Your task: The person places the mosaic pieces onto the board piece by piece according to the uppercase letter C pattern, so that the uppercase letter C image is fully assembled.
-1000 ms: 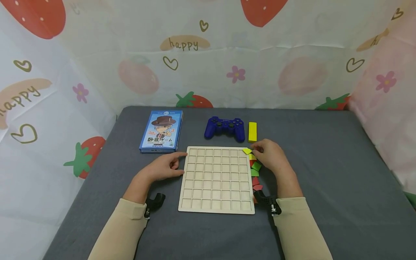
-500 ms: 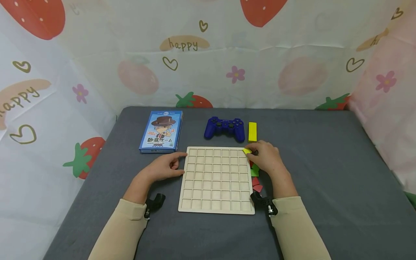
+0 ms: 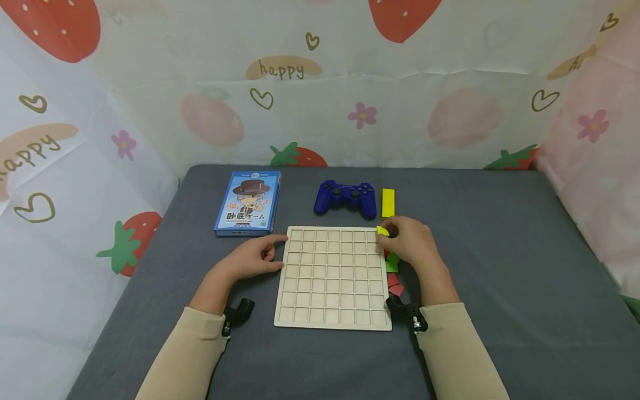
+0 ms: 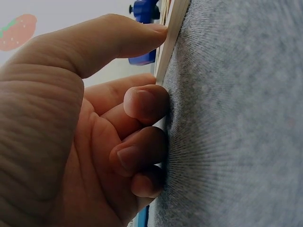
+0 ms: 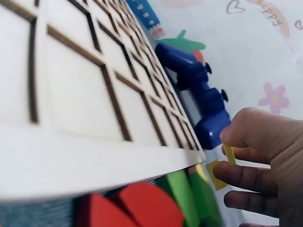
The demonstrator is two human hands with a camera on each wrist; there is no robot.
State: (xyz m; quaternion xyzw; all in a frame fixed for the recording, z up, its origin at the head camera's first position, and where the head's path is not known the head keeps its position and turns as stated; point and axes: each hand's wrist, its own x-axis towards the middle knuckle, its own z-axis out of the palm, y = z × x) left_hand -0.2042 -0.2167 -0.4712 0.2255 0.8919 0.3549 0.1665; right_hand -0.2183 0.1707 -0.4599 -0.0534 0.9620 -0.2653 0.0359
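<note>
A pale wooden grid board (image 3: 330, 278) lies flat on the table. My left hand (image 3: 252, 258) is at its left side, with thumb (image 4: 137, 35) and index finger touching the board's edge and the other fingers curled in loosely. At the far right corner, my right hand (image 3: 410, 239) pinches a small flat yellow piece (image 5: 229, 154) between thumb and fingers. In the head view this yellow piece (image 3: 382, 230) shows at the board's corner. Green pieces (image 3: 392, 264) and red pieces (image 3: 395, 286) lie along the board's right edge, partly hidden by the right hand and wrist camera.
Behind the board lies a blue game controller (image 3: 346, 199), with a yellow block (image 3: 388, 203) to its right. A blue game box (image 3: 248, 203) is at the back left. The grey cloth-covered table (image 3: 510, 250) extends to the right.
My right hand has moved slightly left to the board's corner and taken hold of the yellow piece, which is now turned and shifted a little right. The left hand stays still.
</note>
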